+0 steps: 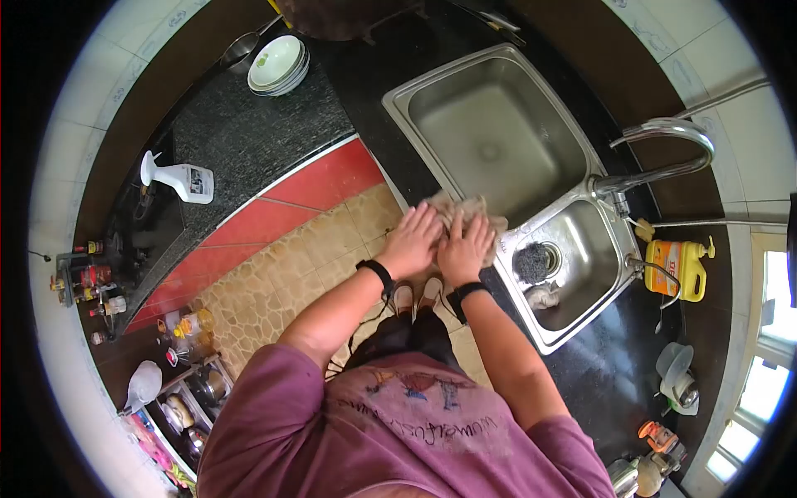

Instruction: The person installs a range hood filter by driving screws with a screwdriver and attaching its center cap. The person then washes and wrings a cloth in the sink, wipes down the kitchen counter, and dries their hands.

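Beige, crumpled cloth [475, 204] lies directly beneath the person's two hands, at the near-left edge of the steel sink [431, 158], beside where its large and small basins meet. Neither hand has to reach: left hand [413, 242] covers the cloth's left end, the side away from the sink, and right hand [463, 251] covers its middle and right part, so the right is nearer to the sink. Bunched up, the cloth has no clear long axis; its wider spread seems to slant from beside the large basin toward the small one. Both hands are open, palms down, fingers nearly straight and pointing away from the body across the cloth. Whether a thumb is tucked under it cannot be told. In the sink's small basin, right of the hands, sits a dark scrubber [530, 262]. The tap [652, 176] stands on the sink's far-right side.
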Demonstrator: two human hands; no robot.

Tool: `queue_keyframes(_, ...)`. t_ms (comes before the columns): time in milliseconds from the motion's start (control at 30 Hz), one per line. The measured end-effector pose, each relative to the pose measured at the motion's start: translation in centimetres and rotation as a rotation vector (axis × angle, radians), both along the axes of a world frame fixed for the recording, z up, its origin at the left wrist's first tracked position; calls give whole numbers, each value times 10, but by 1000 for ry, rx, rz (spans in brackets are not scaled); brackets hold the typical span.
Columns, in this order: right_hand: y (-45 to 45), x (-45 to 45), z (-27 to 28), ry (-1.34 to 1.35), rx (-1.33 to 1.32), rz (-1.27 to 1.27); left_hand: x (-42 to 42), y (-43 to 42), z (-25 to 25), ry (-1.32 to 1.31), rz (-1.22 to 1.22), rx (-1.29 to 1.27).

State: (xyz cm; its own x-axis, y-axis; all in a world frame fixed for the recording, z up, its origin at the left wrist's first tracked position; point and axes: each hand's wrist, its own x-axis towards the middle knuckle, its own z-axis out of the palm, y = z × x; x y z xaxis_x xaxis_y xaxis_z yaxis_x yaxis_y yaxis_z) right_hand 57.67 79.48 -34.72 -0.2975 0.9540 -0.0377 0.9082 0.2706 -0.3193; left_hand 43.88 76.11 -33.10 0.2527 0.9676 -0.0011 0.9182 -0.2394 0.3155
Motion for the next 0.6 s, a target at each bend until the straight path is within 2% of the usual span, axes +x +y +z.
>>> queue_keyframes(100,31,-34,3,28,-6,69,-30,24,4,43,81,41)
queue_keyframes(167,44,-58,1,23,-22,55,-52,39,10,69,100,-39)
queue_keyframes(400,100,-139,3,20,-53,108,-123,87,-1,120,242,-44)
queue_keyframes(600,157,-207,3,50,-116,79,-186,154,0,115,210,-16)
